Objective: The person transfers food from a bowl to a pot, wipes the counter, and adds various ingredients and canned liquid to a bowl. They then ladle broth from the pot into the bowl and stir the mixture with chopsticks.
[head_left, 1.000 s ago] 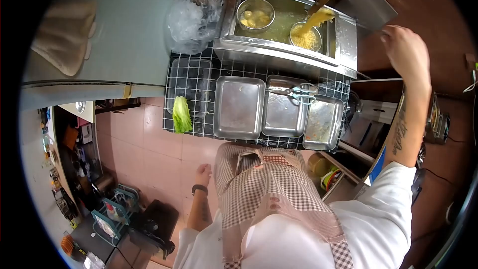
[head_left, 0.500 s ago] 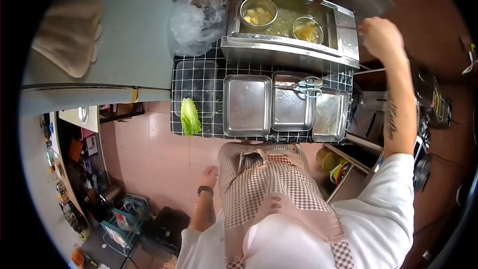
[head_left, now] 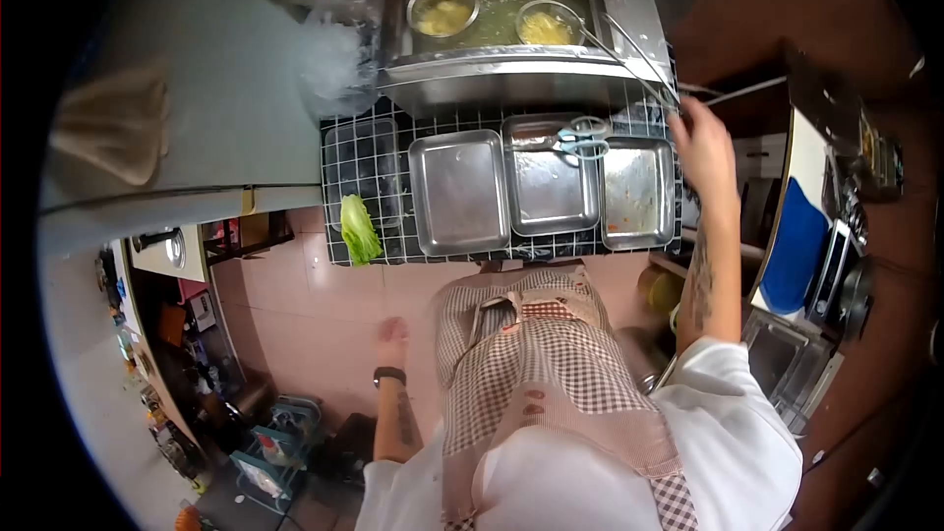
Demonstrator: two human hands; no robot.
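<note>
My right hand (head_left: 703,149) is closed around metal tongs (head_left: 649,79) at the right end of the counter. The tips of the tongs point up and left, over the right edge of the fryer (head_left: 492,69). Two wire strainers sit in its oil: the left strainer (head_left: 443,15) and the right strainer (head_left: 548,28), both with yellow pieces inside. The tong tips lie close to the right strainer in this view. My left hand (head_left: 391,336), wearing a dark wristband, hangs low over the floor beside my apron, its fingers blurred.
Three steel trays line the counter: the left tray (head_left: 459,192), the middle tray (head_left: 556,195) with blue-handled scissors (head_left: 582,141), and the right tray (head_left: 639,199) with food bits. A lettuce leaf (head_left: 359,229) lies left. Beside the fryer sits a clear plastic bag (head_left: 339,64).
My right hand has come down and inward from beside the fryer, and tongs now show clearly in it. The view has shifted slightly. My left hand stays low.
</note>
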